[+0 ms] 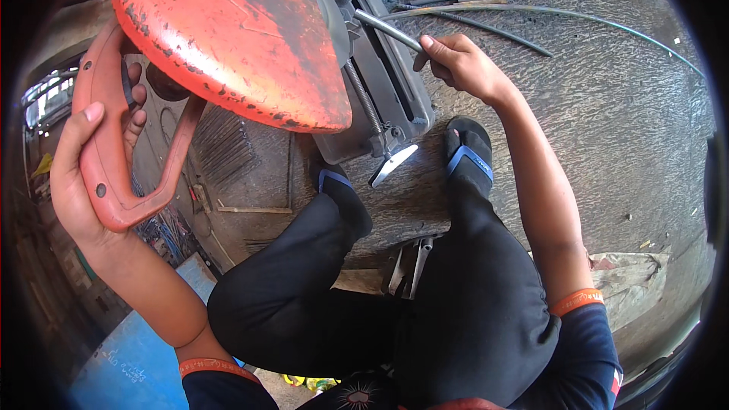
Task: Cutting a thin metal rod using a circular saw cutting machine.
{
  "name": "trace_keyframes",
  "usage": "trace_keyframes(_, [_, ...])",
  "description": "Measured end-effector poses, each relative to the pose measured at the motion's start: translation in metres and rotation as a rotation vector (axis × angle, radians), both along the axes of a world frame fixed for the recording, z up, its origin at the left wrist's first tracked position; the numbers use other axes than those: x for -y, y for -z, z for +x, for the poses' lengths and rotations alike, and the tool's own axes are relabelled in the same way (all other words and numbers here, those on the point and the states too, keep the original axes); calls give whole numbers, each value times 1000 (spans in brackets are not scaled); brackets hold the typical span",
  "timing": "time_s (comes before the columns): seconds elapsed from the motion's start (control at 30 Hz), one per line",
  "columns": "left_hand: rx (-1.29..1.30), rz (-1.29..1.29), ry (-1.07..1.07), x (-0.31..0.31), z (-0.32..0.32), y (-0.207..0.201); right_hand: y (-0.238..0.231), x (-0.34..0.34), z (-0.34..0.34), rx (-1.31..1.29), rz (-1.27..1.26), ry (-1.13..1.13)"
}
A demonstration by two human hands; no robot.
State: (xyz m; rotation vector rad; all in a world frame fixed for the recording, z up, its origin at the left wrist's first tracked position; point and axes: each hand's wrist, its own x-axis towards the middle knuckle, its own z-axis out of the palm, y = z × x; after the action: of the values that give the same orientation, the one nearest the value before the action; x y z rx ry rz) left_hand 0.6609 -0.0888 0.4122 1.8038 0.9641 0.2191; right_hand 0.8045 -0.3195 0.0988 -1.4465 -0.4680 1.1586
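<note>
My left hand (83, 175) wraps round the red D-shaped handle (110, 129) of a chop saw, its fingers by the dark trigger. The saw's worn red blade guard (235, 45) fills the upper left and hides the blade. Held between the thumb and fingers of my right hand (459, 64) is a short grey metal rod (387, 29). Its far end reaches over the dark saw base (387, 83), close to the vise. A threaded vise screw (363, 95) runs along the base to a shiny crank handle (395, 165) at the near end.
Several thin rods and a long bent rod (592, 13) lie on the rough floor at upper right. My feet in sandals (469, 156) stand just before the base. A bundle of dark rods (224, 144) lies left of it. A blue surface (144, 357) is at lower left.
</note>
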Motion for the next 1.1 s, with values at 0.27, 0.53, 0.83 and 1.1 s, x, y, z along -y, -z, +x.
trace_keyframes(0.27, [-2,30,21,0,-1,0,8,-10,-15,-136,-6,-35])
trace_keyframes(0.53, [-25,23,49,-4,-1,-1,13,-27,-40,233,-72,89])
trace_keyframes(0.83, [-7,21,5,-2,-1,0,2,-22,-42,384,-158,133])
trace_keyframes(1.1, [-14,56,-6,1,-1,1,5,-33,-8,827,-279,207])
